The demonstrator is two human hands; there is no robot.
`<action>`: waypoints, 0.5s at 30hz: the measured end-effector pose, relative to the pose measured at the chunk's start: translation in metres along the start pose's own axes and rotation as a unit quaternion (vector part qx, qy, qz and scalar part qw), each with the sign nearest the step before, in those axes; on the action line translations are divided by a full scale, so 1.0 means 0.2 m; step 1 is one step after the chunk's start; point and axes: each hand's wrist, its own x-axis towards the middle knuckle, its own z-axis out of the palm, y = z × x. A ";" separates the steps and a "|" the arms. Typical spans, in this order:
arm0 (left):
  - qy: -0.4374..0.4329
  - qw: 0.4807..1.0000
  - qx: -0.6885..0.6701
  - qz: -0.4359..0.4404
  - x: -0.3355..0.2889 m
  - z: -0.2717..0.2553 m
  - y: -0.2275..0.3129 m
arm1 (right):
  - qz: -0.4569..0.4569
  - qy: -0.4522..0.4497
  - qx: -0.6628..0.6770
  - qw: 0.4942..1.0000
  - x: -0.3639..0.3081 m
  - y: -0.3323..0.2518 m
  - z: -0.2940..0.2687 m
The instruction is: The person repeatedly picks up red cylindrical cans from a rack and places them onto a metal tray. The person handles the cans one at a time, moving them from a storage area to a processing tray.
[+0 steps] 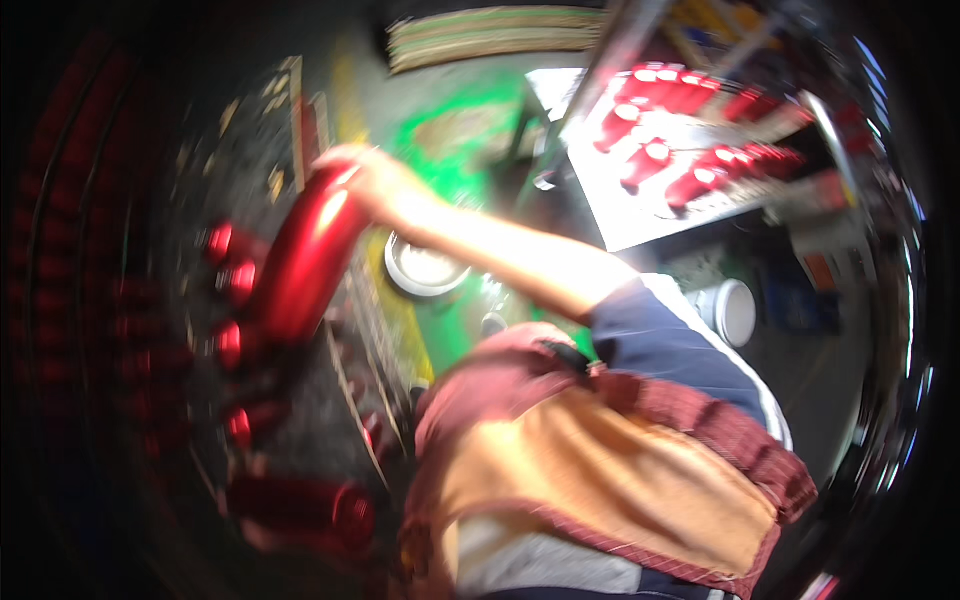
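Note:
My right hand (365, 180), with its bare forearm reaching across from the right, is closed around the upper end of a glossy red metal cylinder (315, 255). That cylinder hangs tilted, its lower end toward the lower left, and is blurred by motion. At the dark lower left, a second red cylinder (300, 508) lies sideways with its round end facing right. Dim fingers of my left hand (256, 466) appear curled at its upper side; the rest of that hand is lost in shadow. Beyond, several red cylinders (240, 280) with silvery necks lie in a row.
A bright table (625, 228) at the upper right carries several red cylinders (690, 175). A round white-rimmed container (428, 270) stands on the green-painted floor (470, 190). A white bucket (735, 312) lies farther right. Stacked boards (495, 35) are at the top; wooden strips (350, 390) edge the left area.

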 end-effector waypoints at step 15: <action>-0.260 0.482 -0.546 -0.634 0.31 1.46 -1.85 | 0.369 -0.010 0.724 0.583 0.23 0.92 -0.47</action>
